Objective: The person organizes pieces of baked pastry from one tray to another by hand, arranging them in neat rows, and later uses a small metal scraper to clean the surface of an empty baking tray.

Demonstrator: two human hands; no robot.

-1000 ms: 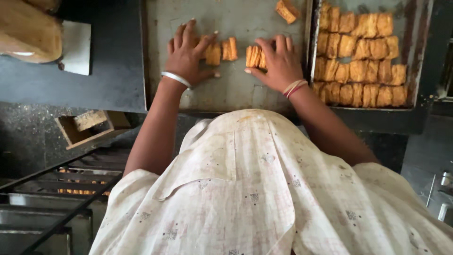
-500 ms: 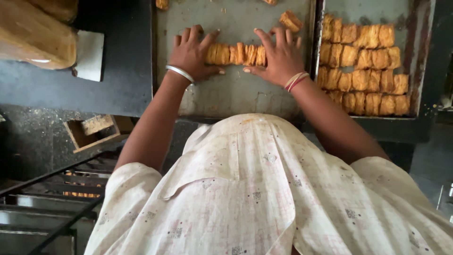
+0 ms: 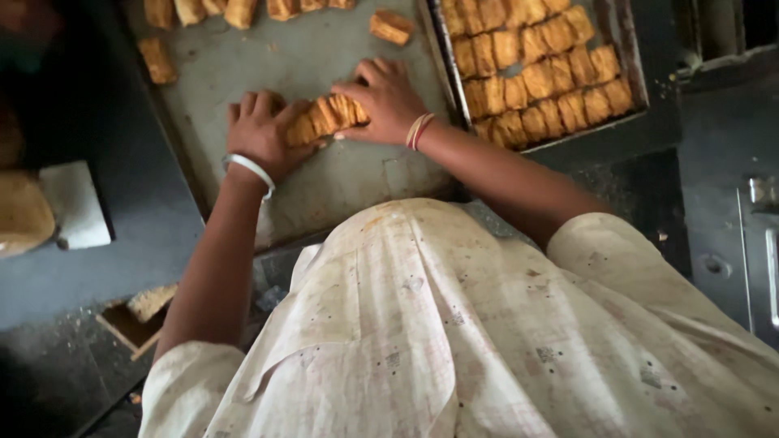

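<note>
Dark counter [image 3: 97, 276] under baking trays [image 3: 357, 186]

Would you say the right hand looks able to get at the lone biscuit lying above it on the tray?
Probably yes: bare tray lies between the right hand and the lone biscuit, though the hand is pressing a biscuit row.

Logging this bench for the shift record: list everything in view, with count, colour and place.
Pressed row of biscuits: one short row, golden brown, on the near tray between both hands.
Near tray: one, grey metal, centre.
Loose biscuits: several, golden brown, along the near tray's far edge.
Packed tray: one, dark metal, upper right, filled with rows of biscuits.
Small open box: one, brown, lower left.
Pale slab: one, white, left counter.
Left hand: white bangle, at the row's left end.
Right hand: red and pale bangles, at the row's right end.
</note>
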